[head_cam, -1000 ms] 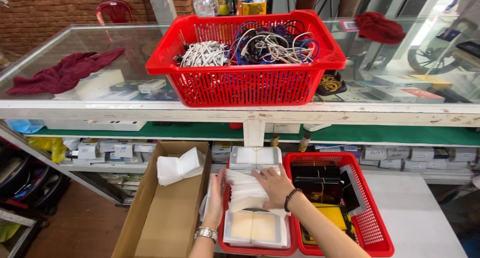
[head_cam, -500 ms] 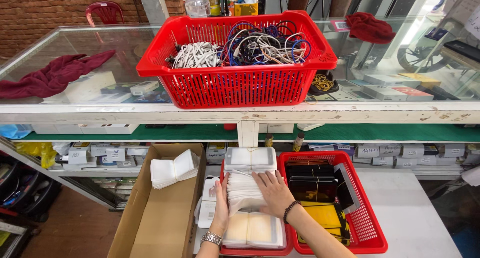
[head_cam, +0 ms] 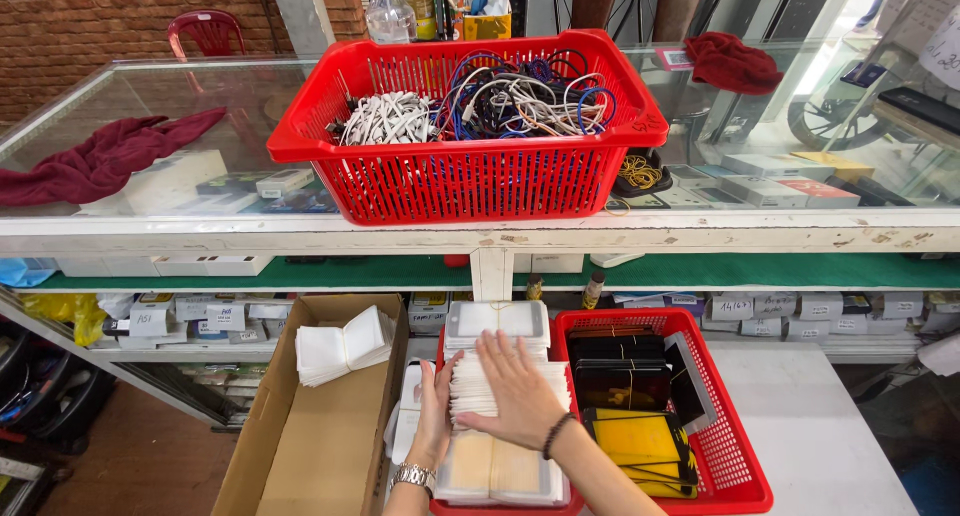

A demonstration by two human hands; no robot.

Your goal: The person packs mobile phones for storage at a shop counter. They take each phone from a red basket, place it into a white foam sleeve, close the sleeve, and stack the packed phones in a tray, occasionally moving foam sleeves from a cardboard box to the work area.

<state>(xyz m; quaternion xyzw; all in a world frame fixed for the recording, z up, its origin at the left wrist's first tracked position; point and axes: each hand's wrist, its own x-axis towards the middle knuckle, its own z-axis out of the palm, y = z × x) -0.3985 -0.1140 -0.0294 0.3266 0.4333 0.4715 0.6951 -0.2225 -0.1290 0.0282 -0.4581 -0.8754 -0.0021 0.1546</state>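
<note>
My right hand (head_cam: 515,391) lies flat, fingers spread, on top of a row of white flat packets (head_cam: 478,388) standing in a red tray (head_cam: 443,348). A dark bead bracelet is on its wrist. My left hand (head_cam: 435,416), with a metal watch on the wrist, presses against the left side of the same row. At the tray's far end a clear pack (head_cam: 497,319) lies flat, and pale cream packets (head_cam: 492,468) fill the near end.
To the right a red basket (head_cam: 735,446) holds black and yellow flat cases. On the left stands an open cardboard box (head_cam: 300,446) with a white packet bundle (head_cam: 342,347). A big red basket (head_cam: 470,176) of cables sits on the glass counter (head_cam: 800,216).
The view has shifted slightly. My right hand has slid a little toward the middle of the packet row; the left stays at its side.
</note>
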